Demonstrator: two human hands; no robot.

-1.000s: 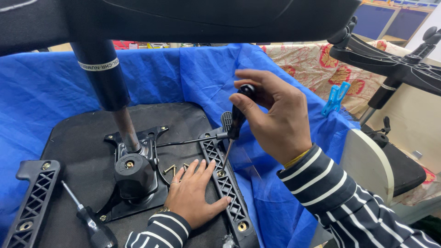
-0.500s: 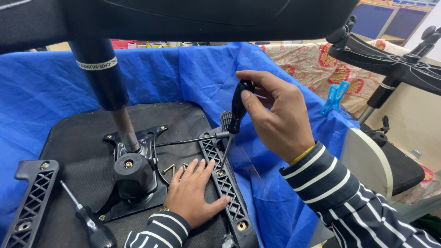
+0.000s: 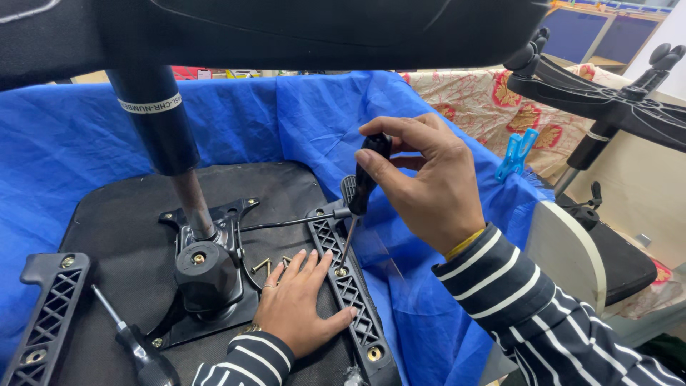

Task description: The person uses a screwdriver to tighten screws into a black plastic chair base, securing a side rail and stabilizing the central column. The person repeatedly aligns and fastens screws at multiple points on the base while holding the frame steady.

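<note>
- Black-handled screwdriver (image 3: 363, 187) is gripped in my right hand (image 3: 429, 189), tip on a screw in the black plastic armrest bracket (image 3: 348, 286) along the seat's right edge.
- My left hand (image 3: 296, 304) lies flat and open, steadying that bracket.
- I should keep the shaft upright and press down.

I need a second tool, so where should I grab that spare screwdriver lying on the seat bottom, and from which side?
Take the spare screwdriver by its thick black handle, which lies near the bottom edge of the view, probably coming from above. It lies flat on the black seat underside, its thin shaft pointing up and left toward the left armrest bracket. The handle's other side is close to the metal mechanism plate.
</note>
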